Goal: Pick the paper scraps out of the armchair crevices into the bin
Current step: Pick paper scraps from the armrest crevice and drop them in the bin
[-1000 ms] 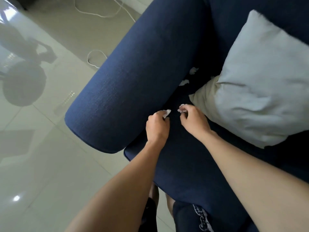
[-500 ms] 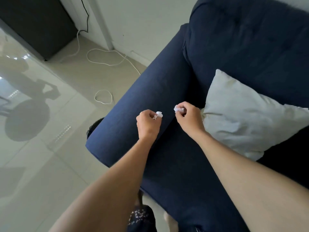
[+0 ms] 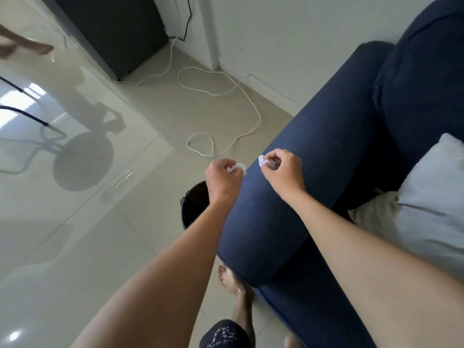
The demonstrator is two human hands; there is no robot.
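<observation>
**Scraps in both hands, over the armrest**

The blue armchair (image 3: 313, 172) lies under my right hand (image 3: 283, 175); the dark bin (image 3: 192, 209) sits just below my left hand (image 3: 222, 180). Each hand pinches a white paper scrap at its fingertips: left scrap (image 3: 238, 168), right scrap (image 3: 262, 161).

Left hand (image 3: 224, 180) and right hand (image 3: 283, 172) are raised side by side, fingers pinched closed.
</observation>
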